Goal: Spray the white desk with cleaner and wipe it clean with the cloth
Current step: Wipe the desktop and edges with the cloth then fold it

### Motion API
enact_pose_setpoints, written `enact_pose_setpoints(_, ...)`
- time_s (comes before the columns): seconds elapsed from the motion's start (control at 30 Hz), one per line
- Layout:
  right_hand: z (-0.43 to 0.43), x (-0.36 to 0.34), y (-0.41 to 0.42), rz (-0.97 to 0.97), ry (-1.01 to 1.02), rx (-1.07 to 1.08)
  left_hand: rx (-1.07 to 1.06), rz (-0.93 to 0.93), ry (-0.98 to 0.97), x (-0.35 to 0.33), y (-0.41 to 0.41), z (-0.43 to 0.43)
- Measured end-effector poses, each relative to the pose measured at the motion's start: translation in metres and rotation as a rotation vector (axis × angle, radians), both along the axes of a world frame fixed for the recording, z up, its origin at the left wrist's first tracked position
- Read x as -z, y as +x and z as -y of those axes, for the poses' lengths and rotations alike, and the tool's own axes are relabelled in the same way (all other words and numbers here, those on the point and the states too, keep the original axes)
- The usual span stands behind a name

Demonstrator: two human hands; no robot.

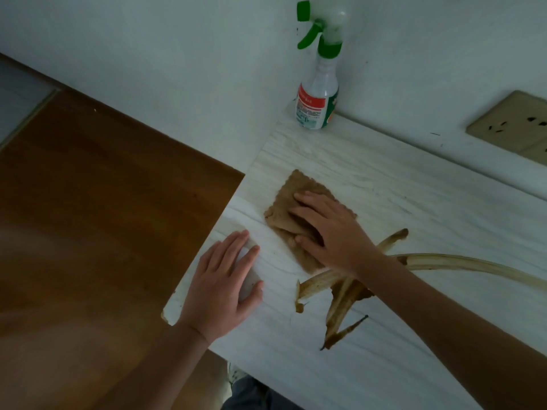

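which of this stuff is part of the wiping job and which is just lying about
Job: white desk, brown smears on it, brown cloth under the right hand, spray bottle at the back corner, left hand flat on the desk.
Just there: wall socket, wooden floor.

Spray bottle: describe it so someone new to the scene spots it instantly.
Start at the white desk and follow its far edge along the wall to the far left corner. The spray bottle stands upright there, apart from the brown cloth that lies nearer the person. It is the only tall item on the desk, with a clear body, a red-topped label and a green trigger and nozzle.
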State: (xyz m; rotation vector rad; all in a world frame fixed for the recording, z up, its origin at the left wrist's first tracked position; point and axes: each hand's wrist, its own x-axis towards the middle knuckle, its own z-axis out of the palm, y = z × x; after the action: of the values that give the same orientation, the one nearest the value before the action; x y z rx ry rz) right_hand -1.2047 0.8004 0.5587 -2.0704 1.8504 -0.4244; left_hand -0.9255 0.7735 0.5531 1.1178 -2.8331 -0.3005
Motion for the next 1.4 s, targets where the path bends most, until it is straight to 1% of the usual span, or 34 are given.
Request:
enact_pose_setpoints(0.17,0.068,0.006,-0.014,-0.061,-0.04,0.046,-0.004,-0.013,-0.005,0.002,0.0,0.001)
enact_pose_setpoints(0.3,0.132,0.006,-0.013,-0.111,-0.005,0.102,-0.011,-0.018,-0.013,0.005,0.001,0.0)
enact_pose_setpoints(0.4,0.154,0.006,0.001,-0.128,-0.012,0.178,-0.011,-0.022,-0.013,0.005,0.001,0.0)
enact_pose_setpoints(0.47,0.149,0.007,0.013,-0.126,-0.037,0.126,-0.013,-0.016,-0.016,0.004,0.001,-0.001)
enact_pose_setpoints(0.6,0.107,0.01,0.02,-0.145,-0.01,-0.124,-0.009,-0.013,-0.015,0.001,0.0,-0.001)
enact_pose_setpoints(0.67,0.082,0.008,0.012,-0.136,0.02,-0.172,-0.005,-0.011,-0.014,0.0,0.0,-0.001)
enact_pose_setpoints(0.73,0.056,0.007,-0.001,-0.137,0.05,-0.174,-0.002,-0.008,-0.008,-0.001,0.0,-0.001)
enact_pose_setpoints(0.87,0.016,0.001,-0.043,-0.141,0.062,-0.094,0.003,-0.006,-0.016,-0.003,0.0,-0.001)
enact_pose_setpoints(0.97,0.0,-0.002,-0.079,-0.14,0.086,0.03,0.005,-0.017,-0.012,-0.001,0.0,-0.001)
enact_pose_setpoints(1.1,0.005,-0.002,-0.121,-0.127,0.069,0.244,0.01,-0.025,-0.013,0.001,0.001,0.0)
enact_pose_setpoints(1.2,0.025,-0.002,-0.128,-0.146,0.061,0.45,0.007,-0.022,-0.019,0.001,0.001,0.0)
enact_pose_setpoints(1.3,0.044,-0.002,-0.107,-0.134,0.055,0.606,0.008,-0.031,-0.018,0.001,0.001,0.0)
enact_pose_setpoints(1.33,0.047,-0.002,-0.098,-0.129,0.061,0.605,0.009,-0.035,-0.015,0.001,0.001,0.0)
enact_pose_setpoints(1.4,0.047,0.001,-0.08,-0.137,0.041,0.491,0.007,-0.036,-0.012,0.0,0.0,0.0)
